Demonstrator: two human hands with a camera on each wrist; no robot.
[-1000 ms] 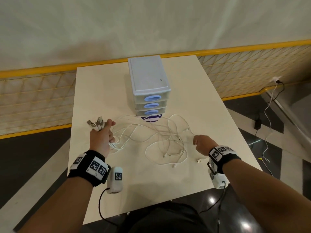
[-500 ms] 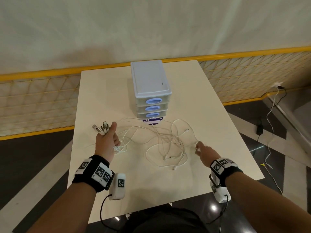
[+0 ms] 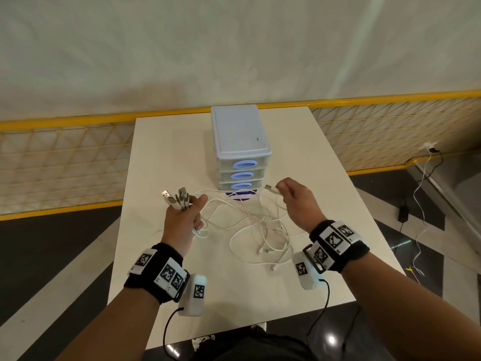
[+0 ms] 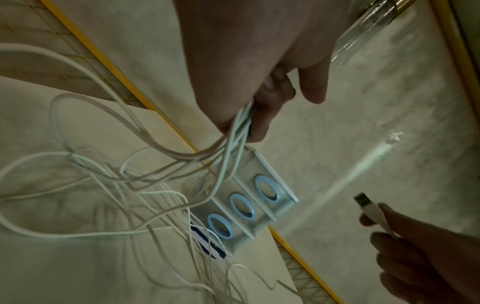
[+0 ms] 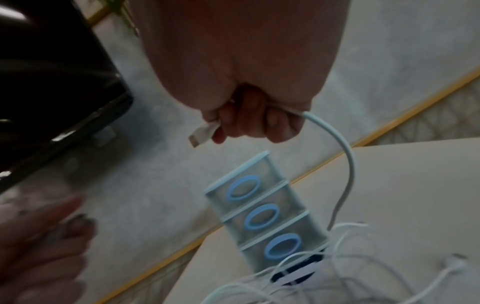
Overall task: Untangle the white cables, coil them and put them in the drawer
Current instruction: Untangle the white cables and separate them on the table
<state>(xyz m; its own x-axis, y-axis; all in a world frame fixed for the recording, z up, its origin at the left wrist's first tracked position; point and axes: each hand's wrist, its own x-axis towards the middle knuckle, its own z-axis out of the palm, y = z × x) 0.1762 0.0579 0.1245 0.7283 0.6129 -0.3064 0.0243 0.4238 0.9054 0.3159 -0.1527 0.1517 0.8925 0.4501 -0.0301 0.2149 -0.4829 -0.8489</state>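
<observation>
Drawer fronts partly fenced by loose cable

The strip of worktop (image 3: 166,152) before the three-drawer unit (image 3: 240,152) is crossed by tangled white cables (image 3: 260,230), which are spread between the left hand (image 3: 182,220) and the right hand (image 3: 299,201). Bare worktop is seen on either side of the unit and along the near edge.

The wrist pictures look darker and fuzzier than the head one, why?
Head view: evenly lit and sharp, its edges bent by the wide lens. Left wrist view: dim, the left hand backlit. Right wrist view: motion blur smears the right hand and drawer unit.
</observation>
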